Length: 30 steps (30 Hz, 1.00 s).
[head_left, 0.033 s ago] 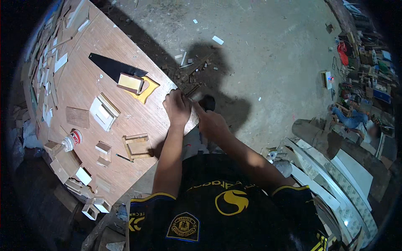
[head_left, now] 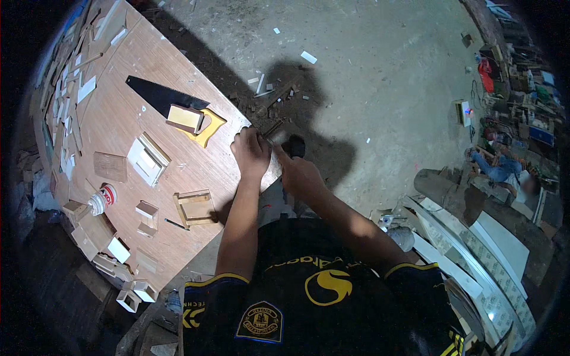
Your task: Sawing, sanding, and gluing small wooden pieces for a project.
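Tabletop (head_left: 208, 172) lies under left hand (head_left: 252, 153), right hand (head_left: 301, 177) near; grips I cannot tell. Left, block (head_left: 184, 117) covers saw (head_left: 157, 95) partly; layout unchanged.

Yellow lettering arcs over the chest of that black shirt (head_left: 356, 320), near a rounded yellow emblem (head_left: 328, 286). There's more lettering inside the blue-edged crest (head_left: 260, 321) and by the left sleeve (head_left: 217, 283). On the bench, the tub (head_left: 103, 199) shows bold letters on its red-and-white label. The boards (head_left: 484, 256) bear small repeated marks, too fine to make out.
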Available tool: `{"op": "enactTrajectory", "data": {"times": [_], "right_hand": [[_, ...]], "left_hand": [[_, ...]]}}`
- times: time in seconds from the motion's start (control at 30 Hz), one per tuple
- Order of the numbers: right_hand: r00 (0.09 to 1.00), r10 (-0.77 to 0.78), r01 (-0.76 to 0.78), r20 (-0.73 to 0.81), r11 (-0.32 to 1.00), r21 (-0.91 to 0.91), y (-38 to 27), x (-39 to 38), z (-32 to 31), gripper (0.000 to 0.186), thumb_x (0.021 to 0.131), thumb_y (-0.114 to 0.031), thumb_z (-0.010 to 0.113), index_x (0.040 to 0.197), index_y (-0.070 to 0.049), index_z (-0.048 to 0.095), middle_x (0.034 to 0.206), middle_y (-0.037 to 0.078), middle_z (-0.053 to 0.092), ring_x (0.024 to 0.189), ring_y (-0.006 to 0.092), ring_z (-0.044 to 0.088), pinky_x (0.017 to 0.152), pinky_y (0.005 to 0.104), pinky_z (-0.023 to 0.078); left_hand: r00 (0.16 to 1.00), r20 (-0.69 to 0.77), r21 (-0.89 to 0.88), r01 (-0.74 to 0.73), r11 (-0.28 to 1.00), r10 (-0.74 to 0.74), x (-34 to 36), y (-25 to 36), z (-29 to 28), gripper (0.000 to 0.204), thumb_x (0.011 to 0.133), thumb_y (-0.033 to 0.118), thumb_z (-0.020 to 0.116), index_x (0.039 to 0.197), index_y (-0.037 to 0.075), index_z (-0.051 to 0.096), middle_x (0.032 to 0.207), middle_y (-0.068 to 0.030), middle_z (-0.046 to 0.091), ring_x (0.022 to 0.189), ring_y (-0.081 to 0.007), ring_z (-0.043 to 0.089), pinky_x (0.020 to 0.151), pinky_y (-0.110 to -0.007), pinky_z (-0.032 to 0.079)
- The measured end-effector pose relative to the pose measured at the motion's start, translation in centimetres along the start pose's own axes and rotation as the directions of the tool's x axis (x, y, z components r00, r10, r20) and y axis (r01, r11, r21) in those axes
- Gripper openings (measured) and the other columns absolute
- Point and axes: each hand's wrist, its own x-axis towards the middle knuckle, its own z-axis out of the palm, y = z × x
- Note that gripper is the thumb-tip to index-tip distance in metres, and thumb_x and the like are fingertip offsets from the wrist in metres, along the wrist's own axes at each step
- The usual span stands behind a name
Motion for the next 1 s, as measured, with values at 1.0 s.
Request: {"op": "enactTrajectory", "data": {"times": [1.0], "right_hand": [[0.997, 0.068, -0.065, 0.036, 0.995, -0.08, -0.4, -2.2, 0.0, 0.073, 0.086, -0.008, 0.054, 0.152, -0.014, 0.023, 0.077, 0.02, 0.064, 0.064, 0.0335, 0.065, 0.06, 0.048, 0.054]], "left_hand": [[0.994, 0.03, 0.133, -0.105, 0.986, 0.102, -0.7, -1.6, 0.9, 0.013, 0.079, 0.012, 0.061, 0.088, 0.007, 0.054, 0.098, -0.011, 0.053, 0.092, -0.0346, 0.048, 0.079, -0.05, 0.035]]}}
